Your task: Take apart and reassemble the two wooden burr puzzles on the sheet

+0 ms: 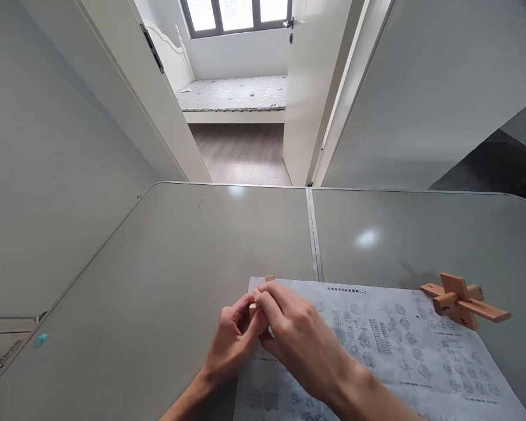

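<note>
Right hand (293,327) and left hand (232,345) meet above the left edge of a printed sheet (394,351), fingertips pinching a small wooden block (253,309) between them; the fingers hide most of it. Such a small piece is probably best steadied by one hand and worked with light fingertip pressure by the other, its faces square and in sight. Just beyond the fingers shows a pale wooden tip (269,278); whether it belongs to the same block cannot be told. Well to the right of the hands, a wooden cross (454,285) of interlocked bars rests at the sheet's far right corner. Beneath lies a glossy grey table (158,280), crossed beyond the hands by a pale strip (314,234); a green scrap (41,340) lies far to their left. Farther off, ahead of the hands, an open door (313,76) reveals a floor (245,152), a bed (236,93) and a window (236,13).
</note>
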### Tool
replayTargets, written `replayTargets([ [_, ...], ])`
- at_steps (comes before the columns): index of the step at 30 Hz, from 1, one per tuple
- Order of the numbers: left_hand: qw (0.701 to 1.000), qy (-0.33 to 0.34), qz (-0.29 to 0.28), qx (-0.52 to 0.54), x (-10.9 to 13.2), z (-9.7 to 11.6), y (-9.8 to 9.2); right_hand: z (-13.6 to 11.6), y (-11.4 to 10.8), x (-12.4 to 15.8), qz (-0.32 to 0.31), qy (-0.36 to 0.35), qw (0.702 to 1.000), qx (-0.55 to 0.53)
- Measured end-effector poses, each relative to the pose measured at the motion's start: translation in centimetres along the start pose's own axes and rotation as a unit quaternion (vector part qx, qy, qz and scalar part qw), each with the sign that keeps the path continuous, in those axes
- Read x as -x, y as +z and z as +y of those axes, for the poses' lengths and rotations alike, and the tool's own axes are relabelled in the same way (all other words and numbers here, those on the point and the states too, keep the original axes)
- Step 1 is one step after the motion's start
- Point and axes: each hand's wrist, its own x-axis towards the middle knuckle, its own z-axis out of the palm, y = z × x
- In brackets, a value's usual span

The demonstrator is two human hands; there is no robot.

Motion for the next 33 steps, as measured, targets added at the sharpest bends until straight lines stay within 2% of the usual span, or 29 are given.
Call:
replayTargets([
  [4, 1.000, 0.006, 0.008, 0.023, -0.2, 0.5, 0.1, 0.1, -0.7, -0.2, -0.004, -0.036, 0.999, 0.002],
  [7, 0.999, 0.013, 0.014, 0.045, -0.5, 0.7, 0.1, 0.4, -1.7, -0.3, -0.031, -0.045, 0.998, -0.004],
  [9, 0.997, 0.006, 0.029, 0.070, -0.6, 0.4, 0.0, 0.6, -2.5, -0.4, -0.044, -0.037, 0.998, -0.013],
  [13, 0.989, -0.005, 0.061, 0.138, -0.8, -0.2, -0.3, 1.5, -4.4, -0.3, -0.030, -0.004, 1.000, -0.001],
  [19, 0.987, -0.003, 0.076, 0.140, -0.8, -0.6, -0.5, 2.9, -6.4, 0.2, -0.088, 0.049, 0.993, 0.067],
  [22, 0.985, -0.025, 0.091, 0.148, -0.7, -0.5, -0.3, 3.3, -6.0, 0.2, -0.098, 0.064, 0.990, 0.074],
  [25, 0.982, -0.039, 0.099, 0.154, -0.7, -0.1, -0.1, 3.9, -4.5, 0.3, -0.094, 0.067, 0.992, 0.051],
  [30, 0.986, -0.051, 0.088, 0.132, -0.6, 0.9, 0.0, 5.3, -1.5, 0.3, -0.058, 0.066, 0.996, 0.010],
  [33, 0.988, -0.057, 0.078, 0.124, -0.5, 1.1, 0.0, 5.6, -0.9, 0.0, -0.050, 0.066, 0.996, -0.012],
])
